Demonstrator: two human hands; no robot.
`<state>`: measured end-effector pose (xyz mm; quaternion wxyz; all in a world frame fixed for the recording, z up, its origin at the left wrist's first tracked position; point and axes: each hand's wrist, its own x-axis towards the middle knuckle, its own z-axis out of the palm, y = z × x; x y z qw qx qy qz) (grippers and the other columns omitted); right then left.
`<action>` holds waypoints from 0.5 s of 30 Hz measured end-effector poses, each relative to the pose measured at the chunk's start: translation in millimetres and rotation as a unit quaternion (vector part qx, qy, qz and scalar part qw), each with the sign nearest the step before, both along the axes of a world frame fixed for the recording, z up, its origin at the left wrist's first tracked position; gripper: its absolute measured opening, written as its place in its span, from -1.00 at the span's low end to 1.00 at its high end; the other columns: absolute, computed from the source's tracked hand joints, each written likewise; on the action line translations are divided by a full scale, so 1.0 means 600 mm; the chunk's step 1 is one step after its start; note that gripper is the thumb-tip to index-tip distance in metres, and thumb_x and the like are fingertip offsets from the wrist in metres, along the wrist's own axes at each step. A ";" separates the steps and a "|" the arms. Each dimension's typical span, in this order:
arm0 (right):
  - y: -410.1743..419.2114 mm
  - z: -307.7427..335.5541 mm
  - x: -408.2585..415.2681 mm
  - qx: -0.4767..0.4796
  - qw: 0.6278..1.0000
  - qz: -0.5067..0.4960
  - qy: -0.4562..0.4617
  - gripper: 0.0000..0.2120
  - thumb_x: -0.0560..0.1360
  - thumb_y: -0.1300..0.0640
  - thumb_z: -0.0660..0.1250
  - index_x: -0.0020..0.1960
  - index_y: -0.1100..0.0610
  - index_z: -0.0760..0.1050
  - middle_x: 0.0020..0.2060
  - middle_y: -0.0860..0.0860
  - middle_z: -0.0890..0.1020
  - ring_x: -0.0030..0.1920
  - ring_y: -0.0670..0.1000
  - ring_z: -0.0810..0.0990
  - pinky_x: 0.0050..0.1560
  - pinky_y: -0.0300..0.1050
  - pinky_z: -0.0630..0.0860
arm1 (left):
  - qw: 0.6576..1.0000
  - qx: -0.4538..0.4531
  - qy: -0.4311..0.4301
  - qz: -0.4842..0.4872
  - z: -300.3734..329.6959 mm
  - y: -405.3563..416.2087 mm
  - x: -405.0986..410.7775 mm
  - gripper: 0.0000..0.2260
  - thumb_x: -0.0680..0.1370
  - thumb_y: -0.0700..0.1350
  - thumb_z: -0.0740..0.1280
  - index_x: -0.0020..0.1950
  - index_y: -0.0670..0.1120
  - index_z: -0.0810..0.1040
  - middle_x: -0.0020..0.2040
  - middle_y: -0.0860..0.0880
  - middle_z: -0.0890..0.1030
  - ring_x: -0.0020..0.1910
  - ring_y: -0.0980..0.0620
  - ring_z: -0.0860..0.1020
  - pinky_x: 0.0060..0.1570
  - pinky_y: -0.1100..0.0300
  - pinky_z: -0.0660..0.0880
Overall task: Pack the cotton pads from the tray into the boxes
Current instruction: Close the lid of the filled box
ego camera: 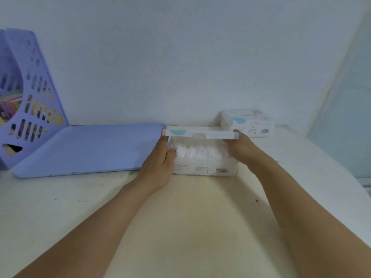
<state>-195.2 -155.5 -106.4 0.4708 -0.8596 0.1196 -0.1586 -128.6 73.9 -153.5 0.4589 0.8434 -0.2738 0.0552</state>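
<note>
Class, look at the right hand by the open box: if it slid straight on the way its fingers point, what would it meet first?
Probably the second box by the wall, just beyond the right hand, which holds the open box's lid. Depth is hard to judge.

Head camera looks forward and down, close over the table (180,217).

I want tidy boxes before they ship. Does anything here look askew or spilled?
Nothing is spilled. The white cotton pads sit bunched unevenly inside the clear plastic box, their tops ruffled. Both hands, left hand and right hand, hold its white lid above the opening. The lavender plastic tray shows no pads.
</note>
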 end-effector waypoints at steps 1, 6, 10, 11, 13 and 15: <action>0.004 -0.004 0.002 0.017 1.000 0.007 0.000 -0.83 0.55 -0.03 0.24 -0.08 0.07 0.42 -0.23 -0.07 0.50 -0.25 -0.09 0.44 -0.28 -0.21 0.33 | 1.000 0.000 0.023 -0.005 0.003 -0.002 -0.004 -0.50 0.72 -0.05 0.05 0.64 0.16 -0.01 0.39 0.07 0.42 0.24 -0.01 0.47 0.15 0.12 0.38; 0.024 -0.025 0.016 0.105 0.991 -0.085 -0.025 -0.67 0.49 -0.07 0.25 0.09 0.13 0.54 -0.01 0.04 0.66 -0.14 -0.04 0.55 -0.22 -0.15 0.40 | 0.991 -0.074 0.108 -0.041 0.006 -0.007 -0.002 -0.52 0.70 0.05 0.08 0.63 0.08 0.12 0.49 0.12 0.36 0.42 0.13 0.36 0.42 0.18 0.28; 0.035 -0.028 0.017 0.107 0.964 -0.220 -0.100 -0.65 0.56 0.07 0.25 0.29 0.21 0.46 0.00 0.03 0.62 -0.20 -0.08 0.49 -0.33 -0.21 0.32 | 0.988 -0.119 0.098 -0.023 0.005 -0.011 -0.006 -0.56 0.70 -0.08 0.16 0.60 0.04 0.20 0.46 0.08 0.43 0.43 0.11 0.40 0.35 0.28 0.35; 0.040 -0.025 0.014 0.114 0.963 -0.212 -0.120 -0.64 0.56 0.08 0.26 0.33 0.16 0.45 -0.01 -0.03 0.59 -0.14 -0.07 0.51 -0.28 -0.21 0.37 | 0.986 -0.134 0.095 -0.021 0.004 -0.011 -0.006 -0.50 0.69 -0.06 0.20 0.61 0.11 0.15 0.50 0.05 0.40 0.47 0.11 0.37 0.42 0.17 0.35; 0.043 -0.012 0.004 0.159 0.971 -0.132 -0.121 -0.55 0.58 0.10 0.31 0.46 0.03 0.37 0.13 -0.12 0.55 0.11 -0.05 0.55 -0.02 -0.18 0.49 | 0.980 -0.162 0.101 -0.052 0.009 -0.005 -0.011 -0.35 0.58 0.10 0.30 0.56 0.37 0.04 0.55 -0.03 0.35 0.51 0.16 0.31 0.48 0.00 0.31; 0.027 0.004 -0.017 0.198 0.977 0.009 -0.078 -0.32 0.52 0.13 0.41 0.56 -0.09 0.23 0.27 -0.22 0.44 0.25 -0.12 0.49 0.14 -0.22 0.44 | 0.971 -0.194 0.118 -0.074 0.019 0.003 -0.017 -0.33 0.44 0.28 0.35 0.45 0.53 0.10 0.51 -0.07 0.41 0.49 0.16 0.35 0.46 -0.08 0.34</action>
